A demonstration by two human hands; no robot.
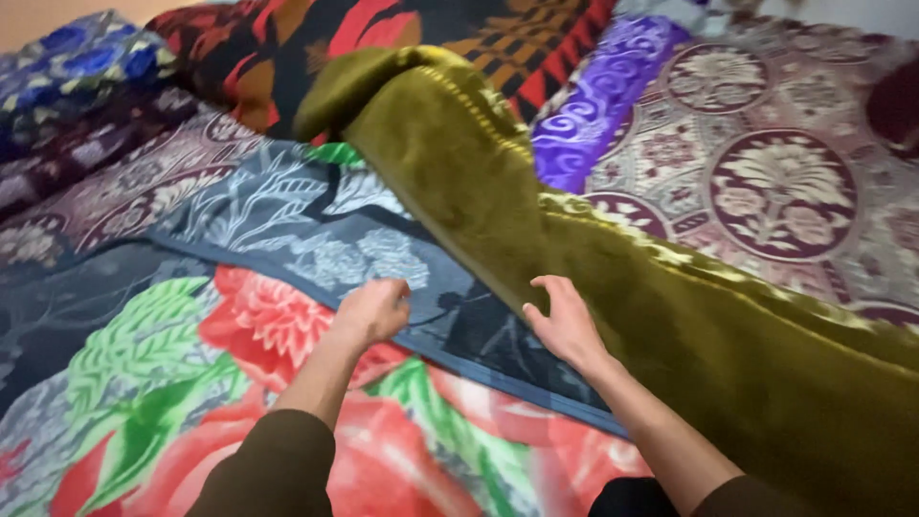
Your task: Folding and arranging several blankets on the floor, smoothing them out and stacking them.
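An olive green plush blanket [498, 191] lies in a thick fold running from the upper middle down to the lower right. My right hand [565, 321] rests with spread fingers at its lower edge, touching the fold. My left hand [375, 308] is curled into a loose fist on a blue-grey blanket with a floral print [287, 215], just left of the green one. Below my hands lies a blanket with large red flowers and green leaves [191, 383]. Both forearms wear dark brown sleeves.
A maroon and cream patterned spread [766, 182] covers the right side. A purple swirl-patterned cloth [603, 96] lies beside it. A red, black and orange blanket [316, 48] is piled at the back, with a blue flowered one [77, 57] at the far left.
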